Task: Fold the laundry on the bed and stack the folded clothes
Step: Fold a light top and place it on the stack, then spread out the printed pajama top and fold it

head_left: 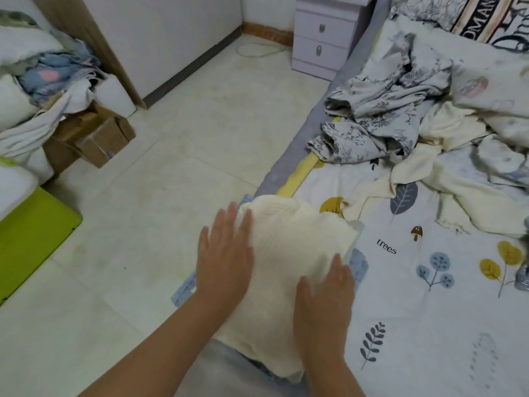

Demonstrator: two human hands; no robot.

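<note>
A folded cream garment lies on the near left edge of the bed, on top of other folded pieces whose blue and white edges show beneath it. My left hand lies flat on its left side with straight fingers. My right hand presses flat on its right side. Farther up the bed lie a crumpled grey floral garment and a loose cream garment.
A white nightstand stands at the head of the bed. Cardboard boxes under piled bedding sit at the left, beside a green board. Pale tiled floor stretches between. A patterned pillow is at top right.
</note>
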